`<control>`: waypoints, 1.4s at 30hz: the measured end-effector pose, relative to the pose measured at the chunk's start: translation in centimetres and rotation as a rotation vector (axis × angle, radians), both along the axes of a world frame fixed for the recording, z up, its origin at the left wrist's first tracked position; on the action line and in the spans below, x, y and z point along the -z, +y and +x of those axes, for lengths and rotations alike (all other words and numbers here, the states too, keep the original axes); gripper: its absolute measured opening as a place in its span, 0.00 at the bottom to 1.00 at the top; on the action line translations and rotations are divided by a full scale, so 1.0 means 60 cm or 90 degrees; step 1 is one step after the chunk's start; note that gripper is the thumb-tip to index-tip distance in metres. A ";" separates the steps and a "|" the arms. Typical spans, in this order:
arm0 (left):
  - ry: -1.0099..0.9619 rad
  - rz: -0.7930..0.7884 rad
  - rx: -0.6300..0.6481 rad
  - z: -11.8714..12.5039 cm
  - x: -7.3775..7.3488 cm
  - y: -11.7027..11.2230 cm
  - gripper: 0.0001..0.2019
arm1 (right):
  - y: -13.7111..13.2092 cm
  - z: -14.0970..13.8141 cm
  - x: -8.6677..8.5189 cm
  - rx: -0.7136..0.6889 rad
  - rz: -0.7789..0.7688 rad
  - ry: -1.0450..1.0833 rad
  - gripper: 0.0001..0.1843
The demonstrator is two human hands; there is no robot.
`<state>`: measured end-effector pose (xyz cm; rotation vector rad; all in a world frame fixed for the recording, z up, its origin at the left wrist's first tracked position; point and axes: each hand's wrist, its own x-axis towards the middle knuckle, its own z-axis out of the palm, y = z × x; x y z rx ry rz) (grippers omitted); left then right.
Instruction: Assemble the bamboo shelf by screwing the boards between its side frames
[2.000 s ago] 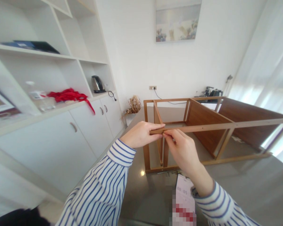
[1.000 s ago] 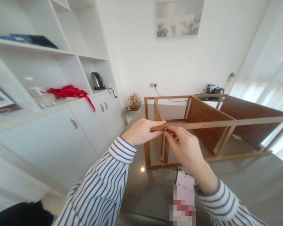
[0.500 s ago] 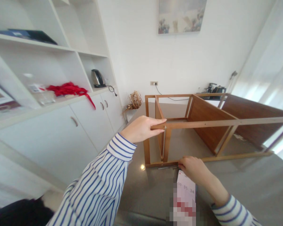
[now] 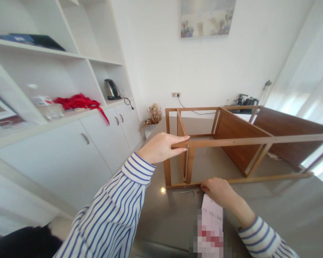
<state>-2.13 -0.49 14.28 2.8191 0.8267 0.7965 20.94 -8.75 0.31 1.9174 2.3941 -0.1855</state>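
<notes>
A wooden shelf unit (image 4: 233, 142) lies on its side across the grey table. My left hand (image 4: 161, 147) grips its upper front rail near the left end, fingers above and thumb below, beside the end of an inner shelf board (image 4: 181, 129). Low at the front rail, my right hand (image 4: 220, 191) has its fingers drawn together at the tabletop, over small dark pieces of hardware; what they pinch is hidden. An L-shaped hex key (image 4: 187, 192) lies just left of those fingers. Below them is a phone (image 4: 212, 215) showing a timer.
The grey table (image 4: 167, 222) extends under the shelf unit. On the left stands a white cabinet (image 4: 54, 157) with a kettle (image 4: 111, 89), red ribbon (image 4: 78, 102) and a plastic bottle (image 4: 47, 105). A pot of dried plants (image 4: 153, 116) stands behind the table.
My right hand has shifted slightly left along the tabletop toward the hex key, whose bent end now shows more plainly. My left hand keeps its grip on the rail.
</notes>
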 end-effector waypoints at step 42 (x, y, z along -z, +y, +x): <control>-0.015 -0.030 -0.035 -0.001 0.011 -0.006 0.24 | -0.035 -0.094 -0.028 -0.165 0.114 0.009 0.07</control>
